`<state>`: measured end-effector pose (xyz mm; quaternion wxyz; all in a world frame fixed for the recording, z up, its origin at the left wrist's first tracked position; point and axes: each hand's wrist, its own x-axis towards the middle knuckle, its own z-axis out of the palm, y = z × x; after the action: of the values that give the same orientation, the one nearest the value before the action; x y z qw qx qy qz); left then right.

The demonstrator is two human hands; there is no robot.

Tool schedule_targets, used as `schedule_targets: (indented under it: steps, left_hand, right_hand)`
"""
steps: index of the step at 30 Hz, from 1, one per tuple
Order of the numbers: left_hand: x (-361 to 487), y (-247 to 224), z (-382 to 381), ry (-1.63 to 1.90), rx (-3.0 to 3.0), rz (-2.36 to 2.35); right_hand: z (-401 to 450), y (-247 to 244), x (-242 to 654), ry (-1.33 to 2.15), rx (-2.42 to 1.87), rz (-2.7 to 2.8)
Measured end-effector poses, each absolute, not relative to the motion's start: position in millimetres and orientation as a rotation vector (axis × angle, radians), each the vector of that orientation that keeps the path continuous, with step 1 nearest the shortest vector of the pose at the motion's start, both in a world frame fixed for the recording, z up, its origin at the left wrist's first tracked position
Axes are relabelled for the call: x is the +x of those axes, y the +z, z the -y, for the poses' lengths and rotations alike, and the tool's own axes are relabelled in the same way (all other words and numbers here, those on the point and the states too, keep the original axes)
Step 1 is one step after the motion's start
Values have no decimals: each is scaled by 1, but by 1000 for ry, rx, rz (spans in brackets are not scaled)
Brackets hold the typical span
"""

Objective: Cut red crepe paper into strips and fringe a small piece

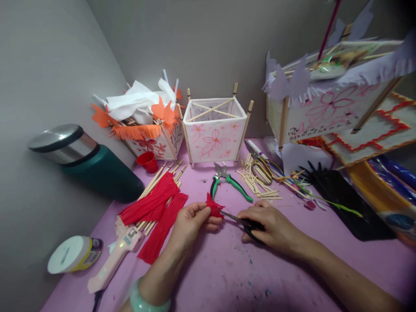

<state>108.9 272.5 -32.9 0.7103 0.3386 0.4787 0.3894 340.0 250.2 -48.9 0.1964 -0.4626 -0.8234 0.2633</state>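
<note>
Between the thumb and fingers of my left hand (196,219) is a small piece of red crepe paper (214,207). My right hand (269,225) grips black-handled scissors (238,219), whose blades point left and meet the paper's right edge. Whether the blades are apart cannot be made out. Just beyond my hands lie green-handled pruning shears (238,188). Left of my left hand, longer strips of red crepe paper (151,197) rest over wooden sticks (180,173).
A white box lantern with pink flowers (214,141) stands at the back, beside an orange-fringed one (136,132). Left are a teal bottle (97,169), a pink glue gun (117,258) and a white-lidded tub (69,255). Gold-handled scissors (261,169) and cut sticks (256,184) lie right.
</note>
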Motion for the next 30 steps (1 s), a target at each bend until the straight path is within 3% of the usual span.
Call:
schedule_targets:
  steps: [30]
  left_hand:
    - [111, -32, -271, 891, 751, -1084]
  right_hand:
    - [-252, -48, 341, 796, -1281, 2308]
